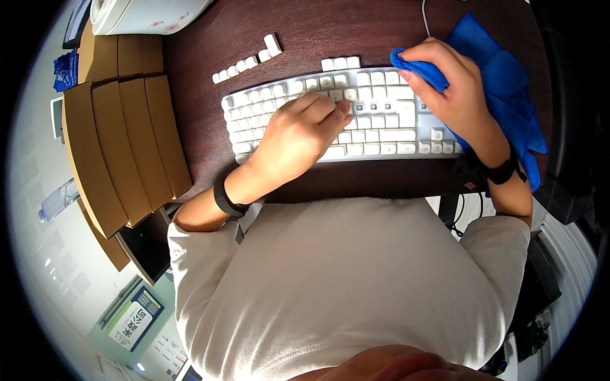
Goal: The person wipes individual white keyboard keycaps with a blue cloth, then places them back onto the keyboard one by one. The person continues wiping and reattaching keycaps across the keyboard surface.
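Observation:
A white keyboard (424, 131) lies across the desk before me, with several bare switches (373, 106) showing where keycaps are off. My left hand (305, 126) rests over its middle, thumb and fingertips close together at the keys beside those switches. Whether a keycap is pinched there is hidden. Above the right end of the keyboard, my right hand (450, 78) grips a bunched blue cloth (424, 71) between thumb and fingers. A larger spread of blue cloth (505, 76) lies under and beside that wrist; I cannot tell if the two are joined.
Loose white keycaps stand in a short row (340, 63) behind the keyboard and a slanting row (233, 70) at its upper left, ending in a longer keycap (272, 45). Cardboard boxes (128, 152) line the desk's left side. A white container (143, 16) and a cable (424, 19) are farther back.

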Tool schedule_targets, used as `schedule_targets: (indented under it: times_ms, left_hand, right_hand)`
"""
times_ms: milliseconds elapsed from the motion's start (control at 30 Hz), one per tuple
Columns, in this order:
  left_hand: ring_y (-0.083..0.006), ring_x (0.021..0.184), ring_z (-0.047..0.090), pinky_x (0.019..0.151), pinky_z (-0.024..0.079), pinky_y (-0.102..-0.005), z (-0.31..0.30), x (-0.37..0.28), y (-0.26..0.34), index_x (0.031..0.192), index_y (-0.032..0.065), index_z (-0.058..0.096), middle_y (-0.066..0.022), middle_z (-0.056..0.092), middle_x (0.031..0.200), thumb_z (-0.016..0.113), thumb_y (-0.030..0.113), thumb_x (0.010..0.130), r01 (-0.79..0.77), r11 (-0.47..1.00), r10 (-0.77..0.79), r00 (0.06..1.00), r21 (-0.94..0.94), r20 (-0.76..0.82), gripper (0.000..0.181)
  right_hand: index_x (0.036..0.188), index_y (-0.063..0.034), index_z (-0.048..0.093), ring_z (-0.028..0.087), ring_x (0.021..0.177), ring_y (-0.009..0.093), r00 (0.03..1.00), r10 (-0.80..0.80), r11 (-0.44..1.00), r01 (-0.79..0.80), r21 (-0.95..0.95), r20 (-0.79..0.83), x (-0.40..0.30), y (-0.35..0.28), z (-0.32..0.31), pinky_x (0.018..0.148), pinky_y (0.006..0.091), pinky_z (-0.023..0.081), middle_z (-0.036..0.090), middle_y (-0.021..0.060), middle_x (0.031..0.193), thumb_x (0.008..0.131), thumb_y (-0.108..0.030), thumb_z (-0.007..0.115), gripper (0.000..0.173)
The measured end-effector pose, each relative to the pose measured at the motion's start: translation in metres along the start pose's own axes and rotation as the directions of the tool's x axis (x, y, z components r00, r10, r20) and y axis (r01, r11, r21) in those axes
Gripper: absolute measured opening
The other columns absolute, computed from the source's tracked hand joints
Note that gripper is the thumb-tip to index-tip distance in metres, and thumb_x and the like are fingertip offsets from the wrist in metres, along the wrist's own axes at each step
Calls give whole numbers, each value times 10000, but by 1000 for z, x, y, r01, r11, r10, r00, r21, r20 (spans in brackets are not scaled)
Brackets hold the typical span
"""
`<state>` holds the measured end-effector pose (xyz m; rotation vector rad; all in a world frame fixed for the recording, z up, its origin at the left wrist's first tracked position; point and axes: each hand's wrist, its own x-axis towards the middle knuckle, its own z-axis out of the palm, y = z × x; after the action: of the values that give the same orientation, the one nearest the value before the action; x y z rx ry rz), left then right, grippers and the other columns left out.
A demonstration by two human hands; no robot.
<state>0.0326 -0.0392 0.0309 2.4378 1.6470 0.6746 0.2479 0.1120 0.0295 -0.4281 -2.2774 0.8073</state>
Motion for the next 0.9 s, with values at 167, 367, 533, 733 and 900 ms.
schedule_targets:
  times_ms: [167, 367, 533, 733, 900]
  left_hand:
    - [-190, 671, 574, 606, 511, -344, 2, -3, -8, 926, 4, 711, -50, 564, 745, 780, 118, 759, -147, 989, 147, 989, 25, 20, 214]
    - [-206, 698, 584, 643, 506, -335, -9, -3, -8, 945, 0, 726, -62, 578, 771, 756, 118, 791, -23, 993, 31, 997, -118, 68, 197]
    - [-221, 693, 597, 642, 503, -331, -28, 6, -21, 951, 18, 730, -94, 626, 815, 728, 115, 828, 148, 955, -121, 985, -255, 119, 156]
    - [-197, 713, 632, 654, 505, -324, -35, 39, -43, 1061, 21, 698, -130, 679, 856, 692, 86, 853, 384, 914, -372, 922, -130, 112, 218]
    - [-194, 696, 630, 658, 508, -323, -22, 46, -58, 1047, 8, 692, -136, 699, 879, 712, 110, 841, 464, 872, -413, 868, -155, 277, 231]
  right_hand:
    - [998, -24, 638, 690, 854, 242, 1000, 13, 1000, -13, 6, 13, -1, 1, 0, 719, 308, 536, 681, 108, 932, 825, -60, 732, 200]
    - [999, -23, 636, 691, 853, 244, 1000, 14, 1000, -14, 8, 11, 0, 0, -1, 721, 308, 537, 680, 110, 931, 824, -56, 730, 202]
    - [1013, -42, 637, 693, 855, 245, 999, 41, 999, -41, 3, 5, 0, 0, 1, 714, 309, 537, 681, 106, 938, 823, -74, 730, 214]
    - [1081, -95, 619, 697, 820, 250, 997, 66, 991, -62, -121, 28, -2, 0, 5, 681, 319, 547, 680, 84, 964, 785, -135, 759, 330]
    - [1111, -117, 602, 689, 755, 237, 991, 106, 967, -84, -239, 82, -4, 1, 6, 626, 324, 542, 667, 67, 993, 781, -151, 745, 362]
